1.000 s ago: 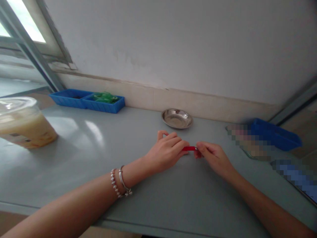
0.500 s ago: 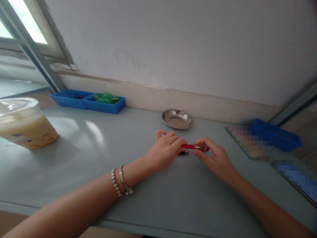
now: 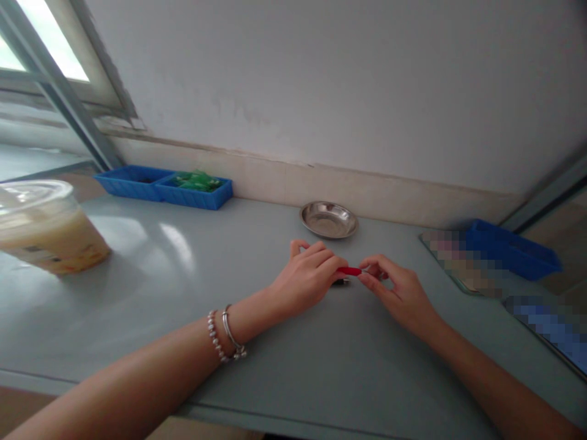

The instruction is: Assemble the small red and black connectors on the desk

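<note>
1. The left hand is curled closed around one end of a red pen, which lies at lower centre, just above the worktop.
2. The right hand is nearly closed, pinching the pen's other end between thumb and fingertips.
3. A blue tray holding green pieces sits against the wall at upper left.
4. A steel dish rests at the back, above the hands.
5. A lidded plastic cup of pale drink stands at far left.
6. A blue basket sits at right, beside blurred objects.
7. A pale wall rises behind, with a window at upper left.
</note>
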`<state>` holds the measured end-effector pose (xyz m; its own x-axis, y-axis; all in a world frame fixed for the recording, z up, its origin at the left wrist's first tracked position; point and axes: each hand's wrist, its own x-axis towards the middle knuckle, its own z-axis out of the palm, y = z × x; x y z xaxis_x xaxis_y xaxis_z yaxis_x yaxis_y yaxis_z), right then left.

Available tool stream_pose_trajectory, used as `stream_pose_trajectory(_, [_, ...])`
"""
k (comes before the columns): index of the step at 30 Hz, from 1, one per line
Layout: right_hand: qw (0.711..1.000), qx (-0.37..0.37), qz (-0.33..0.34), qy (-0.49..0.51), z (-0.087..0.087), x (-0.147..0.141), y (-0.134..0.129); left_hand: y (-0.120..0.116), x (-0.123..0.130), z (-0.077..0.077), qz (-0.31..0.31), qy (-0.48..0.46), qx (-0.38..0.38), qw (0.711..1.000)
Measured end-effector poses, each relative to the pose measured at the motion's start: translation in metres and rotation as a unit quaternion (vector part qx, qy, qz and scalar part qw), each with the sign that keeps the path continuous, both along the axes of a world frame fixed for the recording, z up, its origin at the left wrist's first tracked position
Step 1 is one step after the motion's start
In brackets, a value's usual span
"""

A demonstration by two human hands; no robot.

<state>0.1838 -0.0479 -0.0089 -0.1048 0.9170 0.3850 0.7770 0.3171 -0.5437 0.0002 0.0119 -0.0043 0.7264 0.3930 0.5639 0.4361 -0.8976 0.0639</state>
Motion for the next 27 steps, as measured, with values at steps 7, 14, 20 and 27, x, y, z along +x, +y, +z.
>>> stream_pose_trajectory(7, [1.000,0.021,0.019,-0.014,0.0025,-0.0020,-0.0011,0.0004,0.0004,-0.0008,0.002,0.000,0.001,1.000])
stream_pose_trajectory(14, [0.993,0.118,0.012,0.005,0.0025,-0.0015,-0.0023,0.0010,-0.0002,0.0020,0.002,-0.017,-0.044,0.999])
stream_pose_trajectory(20, [0.965,0.252,0.066,0.020,0.0040,-0.0029,-0.0043,-0.0019,0.0003,0.0059,-0.042,-0.103,-0.157,0.981])
stream_pose_trajectory(27, [0.956,0.269,0.097,0.057,0.0037,-0.0034,-0.0054,-0.0035,0.0038,0.0066,-0.068,-0.167,-0.275,0.944])
